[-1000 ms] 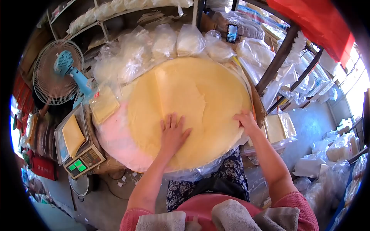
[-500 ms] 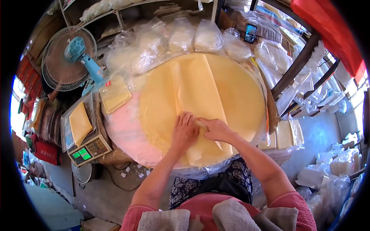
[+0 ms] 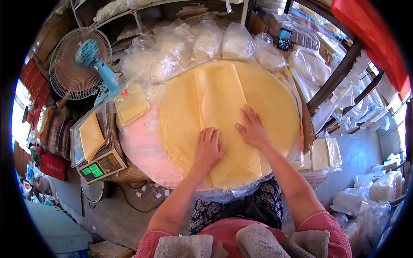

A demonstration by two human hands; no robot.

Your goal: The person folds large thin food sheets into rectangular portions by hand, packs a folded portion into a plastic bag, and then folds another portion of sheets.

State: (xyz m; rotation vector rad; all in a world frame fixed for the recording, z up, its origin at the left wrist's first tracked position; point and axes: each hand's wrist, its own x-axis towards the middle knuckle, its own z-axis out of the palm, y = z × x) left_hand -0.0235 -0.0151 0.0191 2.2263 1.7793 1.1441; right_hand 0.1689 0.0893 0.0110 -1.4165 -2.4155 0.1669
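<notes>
Apart from the left hand point(image 3: 209, 148), where it had worked close by half a second earlier, the right hand point(image 3: 251, 124) had moved outward and farther up the folded yellow sheet point(image 3: 223, 96). The sheet ran lengthwise under and between the two hands, its far end beyond all the fingertips and its near end reaching back past the wrists, on top of a broad round stack of like sheets point(image 3: 277, 101)

Left fingers were extended, slightly bent and close together, resting near the sheet's left side; right fingers were open and a little spread, lying along its right fold. Neither hand seemed to grip anything, though what lay under the palms could not be told

Judged from this pose, open fingers suited so thin a layer: light, even pressure along the fold would crease it cleanly, while a hard push or dragging nails might tear it or ruck the loose ridge just ahead of the left fingertips. Keeping the left fingers planted as the right ones smoothed would stop the layers slipping

Left of the left fingers lay a pink surface point(image 3: 142, 144), then a scale point(image 3: 103, 167); past the fingertips stood filled plastic bags point(image 3: 238, 41)
</notes>
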